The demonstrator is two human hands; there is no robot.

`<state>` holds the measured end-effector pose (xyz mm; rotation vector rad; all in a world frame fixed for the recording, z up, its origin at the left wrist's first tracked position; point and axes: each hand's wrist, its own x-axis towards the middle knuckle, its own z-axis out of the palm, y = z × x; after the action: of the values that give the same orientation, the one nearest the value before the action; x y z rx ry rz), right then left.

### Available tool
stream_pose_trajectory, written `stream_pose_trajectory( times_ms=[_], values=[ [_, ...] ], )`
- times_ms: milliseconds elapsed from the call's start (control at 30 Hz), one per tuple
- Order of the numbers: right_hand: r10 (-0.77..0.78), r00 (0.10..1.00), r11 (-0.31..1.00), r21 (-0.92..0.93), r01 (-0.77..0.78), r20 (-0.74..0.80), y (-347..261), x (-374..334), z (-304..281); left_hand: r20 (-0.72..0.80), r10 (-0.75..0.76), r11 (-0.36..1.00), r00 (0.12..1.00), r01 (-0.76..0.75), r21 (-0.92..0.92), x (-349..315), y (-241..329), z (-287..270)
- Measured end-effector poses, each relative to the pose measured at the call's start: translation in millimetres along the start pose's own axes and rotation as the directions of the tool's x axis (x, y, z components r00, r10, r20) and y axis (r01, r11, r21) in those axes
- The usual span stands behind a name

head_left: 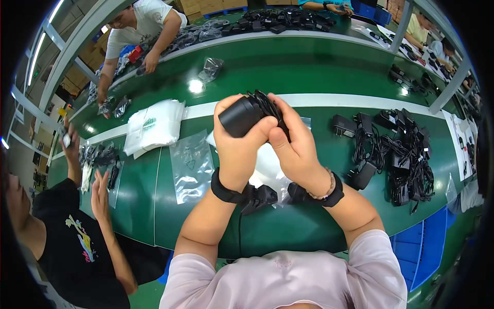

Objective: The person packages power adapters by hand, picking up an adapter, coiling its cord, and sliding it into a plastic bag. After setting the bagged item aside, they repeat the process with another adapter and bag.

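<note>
- Workbench (309, 232), green-topped with a pale dividing strip (334, 99); co-workers stand around it.
- Power adapter (240, 117), black, smooth-bodied: held above the bench at mid-view, over clear plastic.
- Left hand (234, 149): fingers and thumb wrapped around the adapter's body.
- Right hand (296, 149): cupped around the looped black cord (265, 103), thumb beside the left thumb.
- Stock, right: pile of corded adapters (406, 159). Stock, left: stack of clear bags (156, 129), one flat bag (191, 167) just beside it.
- Risk, cord: loops may spring open if the right fingers slacken.
- Risk, body: smooth casing could slip if the left grasp loosens.
- Risk, pile: crossed leads would likely snag if one unit were pulled out.
- Risk, flat bag: thin film could slide or crease if the left forearm brushed it.
- Markings: triangular symbol on the flat bag; green print on the stack; pale labels in the pile, too small to read; none visible on the held casing.
</note>
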<state>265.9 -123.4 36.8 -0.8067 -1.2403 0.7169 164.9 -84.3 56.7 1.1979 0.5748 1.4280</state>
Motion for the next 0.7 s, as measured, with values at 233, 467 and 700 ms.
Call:
stream_pose_trajectory(
  times_ms=[233,467,700],
  values=[
    [0.046,0.993,0.969,-0.248,-0.017,0.111,-25.1,19.0,-17.3,0.227,-0.202,0.867,0.953,0.281,-0.412,4.2,-0.6,7.5],
    [-0.122,0.915,0.99,-0.116,0.083,-0.386,-67.2,32.8,-97.2,0.415,-0.265,0.579,0.87,-0.201,0.79,-19.7,-40.6,-15.2],
    [-0.349,0.823,0.936,-0.124,0.329,-0.448,-79.8,20.0,-118.0,0.285,-0.347,0.029,0.893,-0.294,0.955,-10.5,-78.6,-18.4]
  ],
)
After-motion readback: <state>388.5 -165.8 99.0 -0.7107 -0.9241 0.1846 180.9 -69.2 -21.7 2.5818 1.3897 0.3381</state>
